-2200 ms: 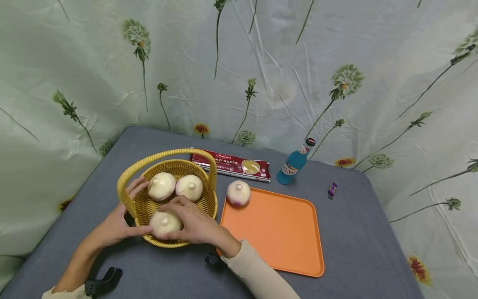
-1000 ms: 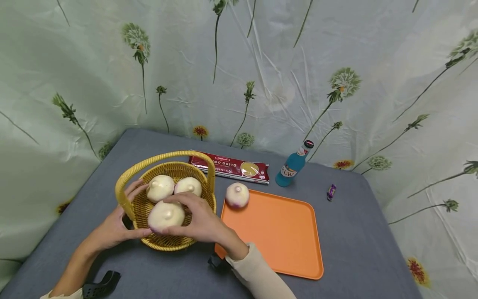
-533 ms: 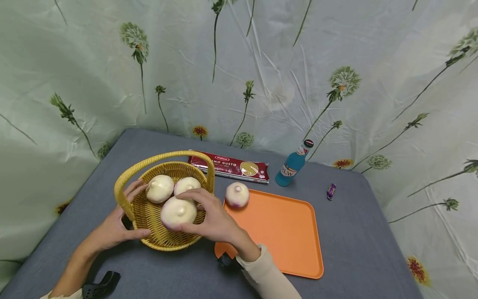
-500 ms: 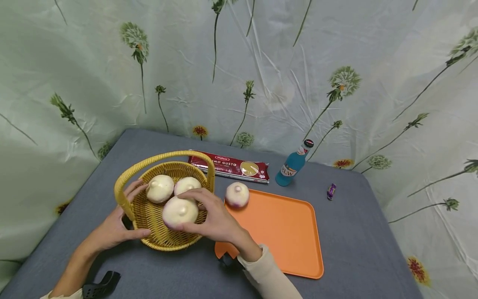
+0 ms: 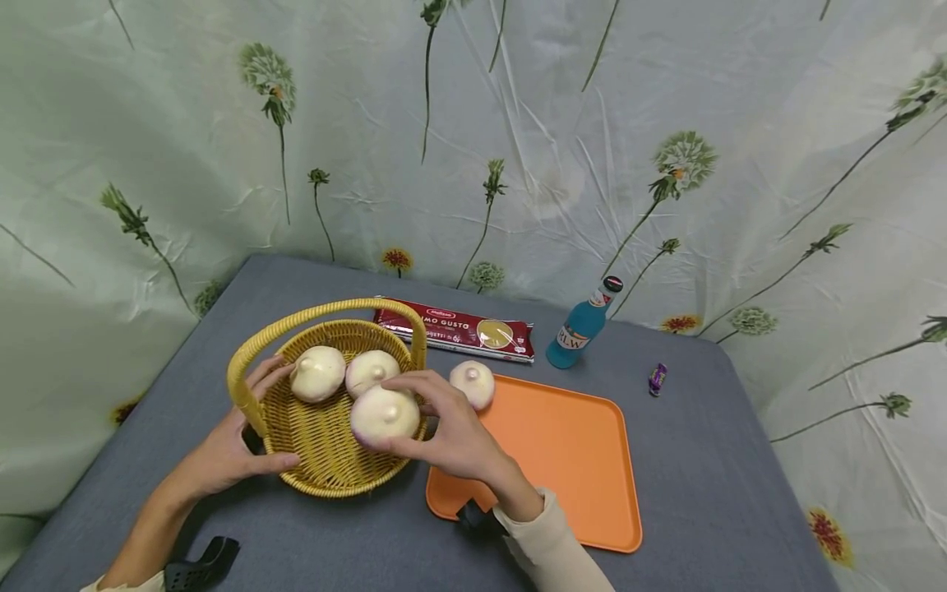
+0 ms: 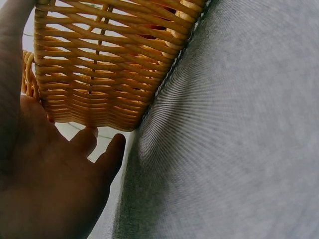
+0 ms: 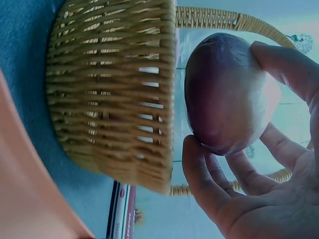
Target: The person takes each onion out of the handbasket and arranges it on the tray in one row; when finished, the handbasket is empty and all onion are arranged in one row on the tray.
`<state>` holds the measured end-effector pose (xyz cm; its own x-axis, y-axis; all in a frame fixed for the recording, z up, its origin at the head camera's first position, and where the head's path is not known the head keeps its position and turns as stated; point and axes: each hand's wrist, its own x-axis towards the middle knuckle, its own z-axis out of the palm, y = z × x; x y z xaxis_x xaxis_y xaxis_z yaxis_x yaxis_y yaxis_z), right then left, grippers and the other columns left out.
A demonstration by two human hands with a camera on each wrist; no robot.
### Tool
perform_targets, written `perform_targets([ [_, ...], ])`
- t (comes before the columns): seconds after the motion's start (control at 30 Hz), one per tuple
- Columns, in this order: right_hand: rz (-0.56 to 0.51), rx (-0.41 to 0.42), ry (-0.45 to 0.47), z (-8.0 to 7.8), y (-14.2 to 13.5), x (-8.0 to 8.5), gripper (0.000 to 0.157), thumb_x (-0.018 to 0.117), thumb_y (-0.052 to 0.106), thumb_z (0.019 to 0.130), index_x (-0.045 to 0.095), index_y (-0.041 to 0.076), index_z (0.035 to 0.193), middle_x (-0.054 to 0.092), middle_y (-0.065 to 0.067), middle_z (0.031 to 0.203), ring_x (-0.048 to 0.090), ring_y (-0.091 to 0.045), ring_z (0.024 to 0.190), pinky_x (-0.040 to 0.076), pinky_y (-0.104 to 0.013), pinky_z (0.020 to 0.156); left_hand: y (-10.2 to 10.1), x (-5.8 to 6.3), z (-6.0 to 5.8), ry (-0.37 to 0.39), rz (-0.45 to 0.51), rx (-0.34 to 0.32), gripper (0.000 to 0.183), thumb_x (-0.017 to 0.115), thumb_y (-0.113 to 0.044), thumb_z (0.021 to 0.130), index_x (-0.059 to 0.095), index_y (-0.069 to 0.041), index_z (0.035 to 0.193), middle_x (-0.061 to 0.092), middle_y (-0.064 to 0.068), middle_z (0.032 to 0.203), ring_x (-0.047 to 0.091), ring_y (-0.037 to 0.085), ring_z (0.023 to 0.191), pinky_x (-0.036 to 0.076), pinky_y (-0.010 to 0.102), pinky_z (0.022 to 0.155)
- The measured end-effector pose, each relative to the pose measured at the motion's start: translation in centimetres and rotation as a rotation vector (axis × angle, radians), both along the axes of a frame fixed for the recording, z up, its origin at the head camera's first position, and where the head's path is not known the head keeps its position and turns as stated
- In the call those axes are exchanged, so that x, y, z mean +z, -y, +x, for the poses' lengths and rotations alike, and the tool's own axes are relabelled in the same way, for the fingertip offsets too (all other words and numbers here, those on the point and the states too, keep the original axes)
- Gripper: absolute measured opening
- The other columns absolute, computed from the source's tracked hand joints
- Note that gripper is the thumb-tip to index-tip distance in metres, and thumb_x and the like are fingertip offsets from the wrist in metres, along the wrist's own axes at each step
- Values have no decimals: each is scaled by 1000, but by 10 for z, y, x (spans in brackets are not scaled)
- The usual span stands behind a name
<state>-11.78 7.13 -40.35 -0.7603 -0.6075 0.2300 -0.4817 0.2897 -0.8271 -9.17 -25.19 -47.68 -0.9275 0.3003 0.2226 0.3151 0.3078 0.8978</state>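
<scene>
My right hand (image 5: 455, 427) pinches a white turnip (image 5: 385, 415) with a purple underside between thumb and fingers. The turnip is over the right part of the yellow wicker basket (image 5: 318, 460); the right wrist view shows it above the rim, clear of the weave. Two more turnips, the left one (image 5: 318, 374) and the right one (image 5: 372, 370), lie at the basket's far side. My left hand (image 5: 222, 448) grips the basket's left side, thumb at the near rim and fingers beyond the handle's base. The left wrist view shows this hand (image 6: 55, 174) against the woven wall.
An orange tray (image 5: 562, 460) lies right of the basket, with another turnip (image 5: 472, 384) at its far left corner. Behind stand a red spaghetti packet (image 5: 466, 330) and a blue bottle (image 5: 577, 333). A small purple-wrapped sweet (image 5: 657, 379) lies farther right. A flowered curtain hangs behind the table.
My right hand has lifted the turnip from the near part of the basket and carried it right, towards the rim. The left hand has stayed at the basket's side.
</scene>
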Motion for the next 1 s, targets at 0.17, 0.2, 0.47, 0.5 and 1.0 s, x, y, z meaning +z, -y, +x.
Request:
perform_targets([
  [0.17, -5, -23, 28, -1, -11, 1, 56, 81, 24, 86, 57, 25, 136, 53, 3, 138, 53, -15, 124, 52, -31, 94, 0, 0, -1, -2, 13, -10, 112, 86, -3, 68, 24, -18, 160, 1, 3, 168, 0, 12, 152, 3, 74, 106],
  [0.2, -10, -27, 40, -1, -14, 2, 56, 81, 24, 86, 57, 25, 136, 53, 4, 138, 53, -15, 124, 52, -31, 95, 0, 0, -1, -4, 17, -11, 112, 86, -2, 68, 24, -17, 160, 1, 3, 168, 1, 12, 152, 3, 75, 106],
  [0.47, -32, -66, 34, -2, -33, 1, 55, 82, 22, 85, 59, 23, 135, 55, 3, 136, 53, -16, 124, 52, -34, 97, -1, 1, -1, 3, 12, -10, 111, 85, -4, 69, 23, -17, 160, 0, 4, 168, -1, 14, 152, 3, 77, 104],
  [0.5, -35, -69, 24, -2, -35, 1, 55, 82, 22, 85, 59, 23, 135, 55, 3, 135, 53, -16, 123, 52, -35, 97, -1, 1, -1, 3, 13, -11, 111, 85, -3, 69, 23, -17, 160, 0, 4, 168, -1, 13, 152, 3, 76, 104],
  [1.0, -43, -163, 35, -4, -62, 0, 55, 83, 21, 83, 61, 21, 133, 56, 1, 137, 54, -20, 122, 54, -37, 91, 0, 0, 0, 10, 23, -16, 111, 85, -2, 70, 23, -18, 160, -1, 2, 168, -3, 15, 152, 1, 76, 104],
])
